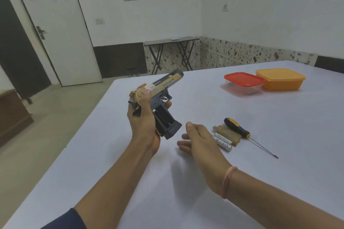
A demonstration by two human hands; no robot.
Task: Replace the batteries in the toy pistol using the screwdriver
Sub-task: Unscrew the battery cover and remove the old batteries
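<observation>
My left hand (143, 117) grips the toy pistol (163, 96) by its rear, above the white table (130, 173). The pistol is dark grey with tan and gold panels, barrel pointing away. Its grip is uncovered and the battery compartment (162, 117) looks dark and empty. My right hand (199, 139) hovers just right of the grip, fingers apart, holding nothing. To its right lie white batteries (222, 141), the tan grip cover (228, 133) and a screwdriver (240, 130) with a black and yellow handle, its shaft pointing to the right.
Two lidded plastic boxes stand at the far right of the table, one with a red lid (243, 83) and one orange (281, 79). The table's left edge runs diagonally by the pistol. A folding table (171, 41) stands against the far wall.
</observation>
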